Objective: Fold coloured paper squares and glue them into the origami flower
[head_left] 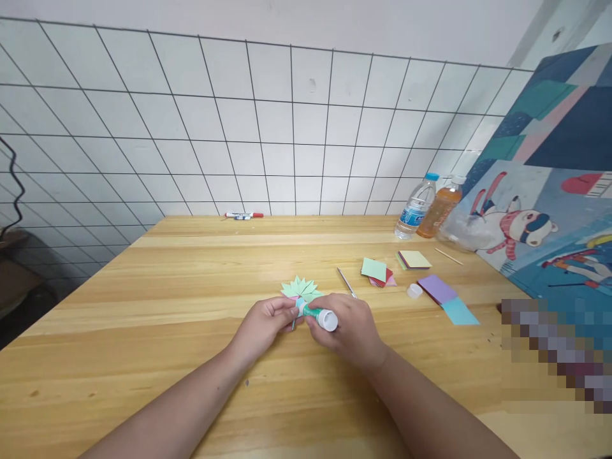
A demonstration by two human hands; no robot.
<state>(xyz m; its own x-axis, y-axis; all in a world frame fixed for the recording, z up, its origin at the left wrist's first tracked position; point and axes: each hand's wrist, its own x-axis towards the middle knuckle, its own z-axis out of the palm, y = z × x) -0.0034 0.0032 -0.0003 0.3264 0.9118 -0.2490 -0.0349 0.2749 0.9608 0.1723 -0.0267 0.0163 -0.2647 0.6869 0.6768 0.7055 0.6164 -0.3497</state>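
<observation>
Wide room leftward

Over the wooden surface [143, 312], your left hand [265, 324] pinches blue-and-pink folded paper [299, 302] beside a pale-green pointed paper fan [299, 287]; your right hand [351, 326] grips a green-and-white plastic glue stick [321, 317]. The left edge [115, 262] lies well away; square coloured-paper stacks [374, 269] sit rightward.

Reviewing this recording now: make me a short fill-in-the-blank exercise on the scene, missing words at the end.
1. While the left hand touches the folded paper, the glue stick is gripped by the ____ hand.
2. The folded paper's pointed fan is pale ____.
3. The water bottle has a ____ cap.

Missing words: right; green; blue.
</observation>
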